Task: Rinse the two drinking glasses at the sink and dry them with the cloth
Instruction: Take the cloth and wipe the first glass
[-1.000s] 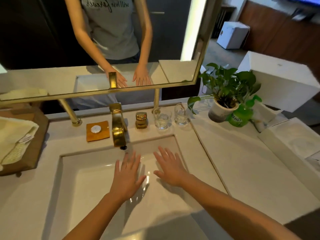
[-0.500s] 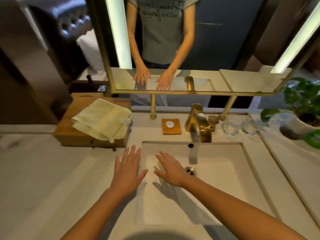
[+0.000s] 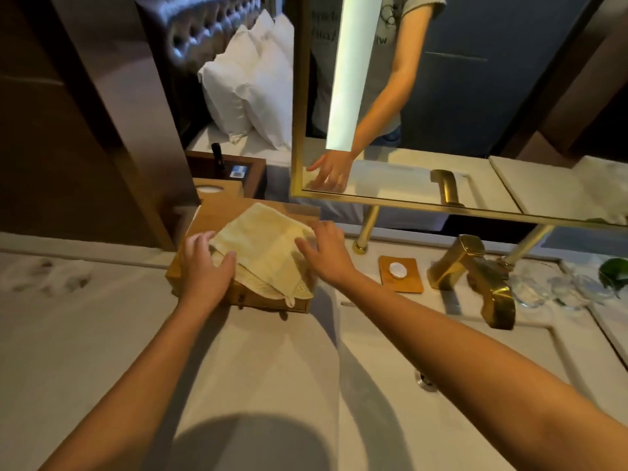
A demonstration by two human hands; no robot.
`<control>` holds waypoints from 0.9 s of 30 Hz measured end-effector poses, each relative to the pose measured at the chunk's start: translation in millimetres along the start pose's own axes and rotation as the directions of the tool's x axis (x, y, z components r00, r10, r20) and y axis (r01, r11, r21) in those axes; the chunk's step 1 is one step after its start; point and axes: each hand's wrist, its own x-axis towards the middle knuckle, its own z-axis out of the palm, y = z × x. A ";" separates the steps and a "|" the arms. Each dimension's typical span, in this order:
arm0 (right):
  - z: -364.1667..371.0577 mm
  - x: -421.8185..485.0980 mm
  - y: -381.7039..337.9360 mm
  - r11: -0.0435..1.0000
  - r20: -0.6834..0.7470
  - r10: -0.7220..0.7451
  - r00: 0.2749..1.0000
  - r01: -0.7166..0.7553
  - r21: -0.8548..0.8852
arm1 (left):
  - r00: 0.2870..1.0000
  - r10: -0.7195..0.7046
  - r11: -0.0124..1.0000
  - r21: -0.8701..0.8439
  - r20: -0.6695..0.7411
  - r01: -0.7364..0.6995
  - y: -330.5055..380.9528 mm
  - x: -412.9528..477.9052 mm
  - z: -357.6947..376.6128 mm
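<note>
My left hand point(image 3: 204, 266) is curling over the near-left edge of the cloth point(image 3: 265, 246), thumb pressing down on top of a fold and the other fingers wrapping its side, so I am starting to grip it but not lifting it. My right hand point(image 3: 323, 253) is lying flat on the cloth's right edge, fingers spread and loose, touching but not closing on anything. The cloth is sitting folded on the wooden box point(image 3: 238, 294), one corner drooping over the box's front, left of the sink point(image 3: 509, 385).

Past my right forearm, the soap dish point(image 3: 401, 273) and the gold tap point(image 3: 475, 277) are standing along the back of the counter. The two glasses point(image 3: 550, 290) are resting beyond the tap at the far right, well apart from both hands; they are blurred, so I cannot tell whether they are wet.

As I judge it, the task is barely starting: no water is visibly running, neither glass is in hand, and I am only fetching the cloth. Rinsing both glasses and drying both are still left.
</note>
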 end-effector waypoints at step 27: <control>-103.1 -127.4 17.1 0.162 0.632 -0.098 0.769 -0.614 0.772 | 0.741 0.177 0.243 -0.758 0.648 0.605 79.4 -97.6 31.5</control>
